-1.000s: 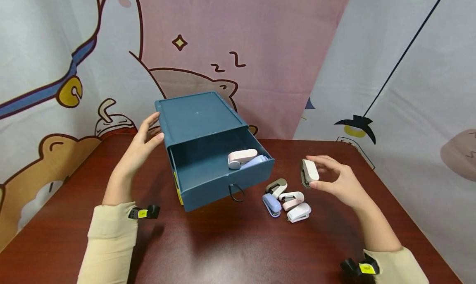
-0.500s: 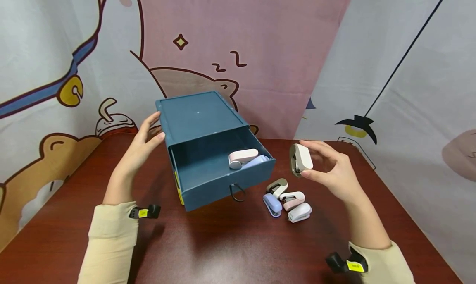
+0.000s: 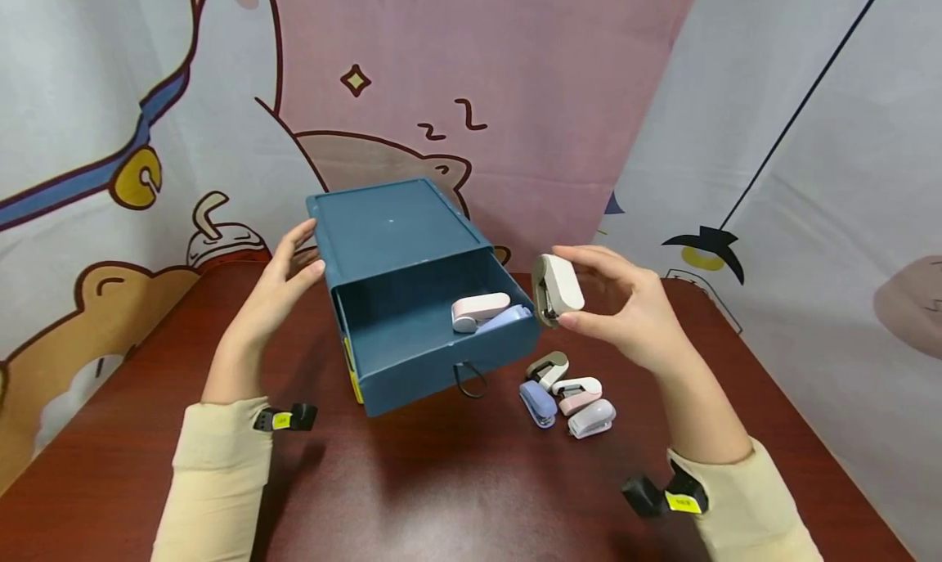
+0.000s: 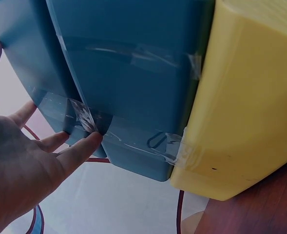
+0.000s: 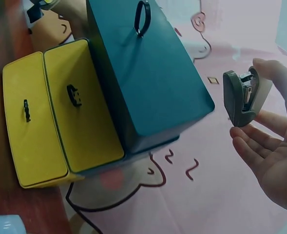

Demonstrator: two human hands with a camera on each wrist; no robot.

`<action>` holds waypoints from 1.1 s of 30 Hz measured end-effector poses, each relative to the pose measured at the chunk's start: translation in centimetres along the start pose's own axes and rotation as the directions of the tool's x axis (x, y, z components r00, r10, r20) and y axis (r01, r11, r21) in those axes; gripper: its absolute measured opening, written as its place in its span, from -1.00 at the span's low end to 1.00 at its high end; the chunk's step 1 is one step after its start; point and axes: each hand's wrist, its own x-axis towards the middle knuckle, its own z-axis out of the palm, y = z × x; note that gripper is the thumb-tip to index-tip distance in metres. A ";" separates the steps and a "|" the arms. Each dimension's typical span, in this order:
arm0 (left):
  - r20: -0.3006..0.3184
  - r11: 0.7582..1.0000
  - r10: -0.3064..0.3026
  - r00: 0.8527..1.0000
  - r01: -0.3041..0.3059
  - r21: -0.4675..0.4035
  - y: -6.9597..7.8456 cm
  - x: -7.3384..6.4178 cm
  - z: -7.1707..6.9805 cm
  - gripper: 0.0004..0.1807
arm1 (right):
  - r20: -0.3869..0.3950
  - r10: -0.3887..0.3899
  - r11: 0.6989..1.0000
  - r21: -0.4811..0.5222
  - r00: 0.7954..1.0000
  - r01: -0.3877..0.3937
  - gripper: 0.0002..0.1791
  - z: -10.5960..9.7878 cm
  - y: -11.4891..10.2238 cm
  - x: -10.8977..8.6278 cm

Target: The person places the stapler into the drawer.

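My right hand (image 3: 625, 312) pinches a white and olive-green mini stapler (image 3: 563, 285) between thumb and fingers, held up at the right corner of the pulled-out blue drawer (image 3: 449, 370). Its metal inner part shows in the right wrist view. Inside that drawer lie a pink and white stapler (image 3: 480, 308) and a light blue stapler (image 3: 504, 319). My left hand (image 3: 272, 296) rests with extended fingers against the left side of the blue drawer cabinet (image 3: 397, 222). In the left wrist view its fingertips touch the taped blue wall (image 4: 133, 92).
On the table (image 3: 441, 496), right of the cabinet, lie a green and white stapler (image 3: 548, 369), a blue stapler (image 3: 538, 404), a pink and white stapler (image 3: 580, 395) and a white stapler (image 3: 592, 419). Two yellow drawers (image 5: 85, 122) sit closed below the blue one. A printed curtain (image 3: 515, 71) hangs behind.
My right hand has carried the white and green stapler leftward and up, from beside the loose staplers to the drawer's right corner. The left hand and the cabinet have stayed put.
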 end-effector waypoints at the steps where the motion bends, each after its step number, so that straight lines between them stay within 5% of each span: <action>1: -0.001 1.000 0.000 1.000 0.000 0.001 0.0 0.0 0.0 -0.24 | 0.012 0.001 1.000 -0.015 1.000 -0.001 -0.35 0.2 -0.2 0.3; 16: 0.003 1.000 -0.006 1.000 0.006 0.007 0.0 0.0 -0.1 -0.24 | 0.170 0.060 0.986 -0.163 0.984 -0.032 -0.39 3.0 -1.7 5.1; 33: 0.004 1.000 0.008 1.000 -0.008 -0.006 0.0 0.0 0.0 -0.25 | 0.384 0.142 0.974 -0.220 0.912 -0.059 -0.33 6.3 -1.2 7.9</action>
